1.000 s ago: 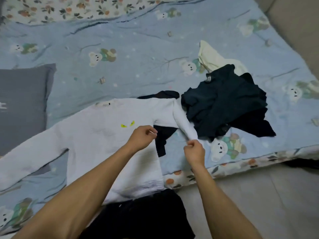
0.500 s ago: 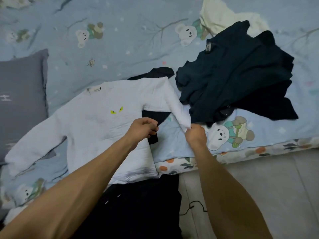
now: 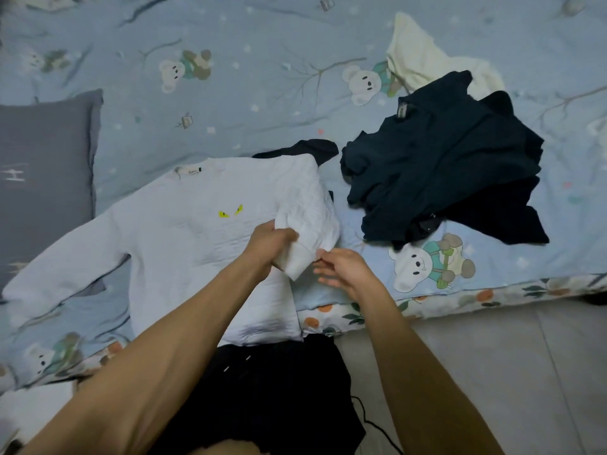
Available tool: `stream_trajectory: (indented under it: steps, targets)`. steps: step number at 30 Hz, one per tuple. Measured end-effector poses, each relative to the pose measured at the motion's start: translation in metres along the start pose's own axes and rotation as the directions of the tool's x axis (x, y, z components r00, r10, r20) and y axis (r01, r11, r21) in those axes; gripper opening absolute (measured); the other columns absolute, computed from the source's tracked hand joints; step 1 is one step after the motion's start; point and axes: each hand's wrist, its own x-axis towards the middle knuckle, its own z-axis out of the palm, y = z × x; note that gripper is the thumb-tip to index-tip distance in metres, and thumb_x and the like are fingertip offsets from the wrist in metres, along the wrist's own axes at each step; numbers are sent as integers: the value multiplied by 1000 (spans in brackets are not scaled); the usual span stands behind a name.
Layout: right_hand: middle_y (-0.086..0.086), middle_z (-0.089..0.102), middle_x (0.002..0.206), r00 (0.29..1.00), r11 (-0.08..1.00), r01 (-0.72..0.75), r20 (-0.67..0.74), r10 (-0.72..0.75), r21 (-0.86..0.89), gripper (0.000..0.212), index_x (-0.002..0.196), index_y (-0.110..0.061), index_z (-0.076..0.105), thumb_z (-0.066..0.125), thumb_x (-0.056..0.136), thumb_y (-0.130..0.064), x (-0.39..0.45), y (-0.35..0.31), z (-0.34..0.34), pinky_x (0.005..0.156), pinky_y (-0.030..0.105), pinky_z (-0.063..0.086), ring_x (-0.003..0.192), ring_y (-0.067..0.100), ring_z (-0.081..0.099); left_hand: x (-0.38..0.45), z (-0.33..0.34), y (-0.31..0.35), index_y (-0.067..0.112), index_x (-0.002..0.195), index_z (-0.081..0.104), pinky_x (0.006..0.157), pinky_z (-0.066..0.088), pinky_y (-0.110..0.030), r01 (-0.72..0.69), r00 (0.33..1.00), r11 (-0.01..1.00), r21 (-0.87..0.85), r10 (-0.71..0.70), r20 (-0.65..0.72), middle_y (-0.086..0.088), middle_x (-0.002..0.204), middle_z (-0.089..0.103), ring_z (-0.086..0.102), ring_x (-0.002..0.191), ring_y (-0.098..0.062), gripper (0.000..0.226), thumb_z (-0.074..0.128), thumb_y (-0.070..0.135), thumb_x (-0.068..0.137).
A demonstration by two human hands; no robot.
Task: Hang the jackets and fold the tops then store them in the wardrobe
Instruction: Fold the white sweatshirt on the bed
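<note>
Sleeve (image 3: pixel 312 221) doubled inward over sweater (image 3: pixel 184 244) for folding: left hand (image 3: pixel 269 244) grips cuff; right hand (image 3: pixel 341 270) loose-fingered, empty, just beside.

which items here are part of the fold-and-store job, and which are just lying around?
Job:
- white sweatshirt, sleeve gripped by left hand; right hand open beside the cuff
- dark navy tops, heaped
- cream top
- black garment at the bed edge

Lying about:
- grey pillow
- bear-print bedsheet
- black cable on the floor
</note>
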Motion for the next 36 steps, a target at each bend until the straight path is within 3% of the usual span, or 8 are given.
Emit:
stream_trajectory:
  steps: [6,9,12,14,17,23,30,36]
  targets:
    - [1,48,129,947,817,261,-28,-320,-514,74,149,-18,29,71,88,-22,8,9,62,94,29,45,115,14,49,-27,-114,6,16,93,69,71,47,-29,-130,990,991,15,131,-51,0,93,69,62,87,-16,21,65,12,73]
    - [1,36,128,865,476,378,120,-487,-794,89,154,-25,15,71,86,-33,13,17,119,91,37,48,109,14,42,-39,-187,-14,18,89,71,78,46,-33,-130,988,991,12,131,-85,0,94,71,62,90,-19,26,65,18,64]
    - [7,47,110,780,66,309,213,-589,-949,47,137,-16,46,56,93,-30,22,21,174,68,34,49,89,24,53,-37,-243,-44,17,88,72,78,46,-33,-80,992,996,-27,77,-100,-2,94,72,63,91,-21,20,67,14,69]
    - [6,48,90,742,-71,262,248,-623,-962,18,104,-6,60,48,92,-11,27,26,221,59,31,39,77,28,54,-32,-288,-66,17,83,71,76,46,-32,-86,988,995,-50,78,-136,1,84,71,62,85,-20,13,66,6,80]
    - [7,53,82,753,-130,259,285,-593,-957,14,87,-5,57,45,93,-10,32,38,272,57,31,33,71,26,51,-19,-337,-96,19,87,68,74,45,-28,-129,965,991,30,133,-227,6,83,67,60,81,-16,15,64,4,85]
    - [14,62,118,931,-164,180,222,-289,-970,32,122,-8,58,44,93,-12,44,98,345,82,39,52,103,33,60,10,-428,-184,13,132,51,80,36,-25,53,979,853,519,59,-197,-10,129,58,55,113,-26,45,61,20,89]
    - [7,66,116,919,63,106,73,-387,-992,36,131,-12,57,50,97,-20,48,86,314,81,34,52,101,25,63,50,-405,-168,19,115,65,76,39,-22,-109,981,881,460,170,-94,0,108,67,57,93,-15,26,60,23,90]
    - [8,63,116,802,145,60,-39,-596,-988,31,122,-7,61,55,93,-13,78,39,240,76,35,52,98,24,61,129,-325,-121,22,103,67,63,40,-14,-264,963,830,492,255,88,4,96,66,59,87,-13,15,58,23,91]
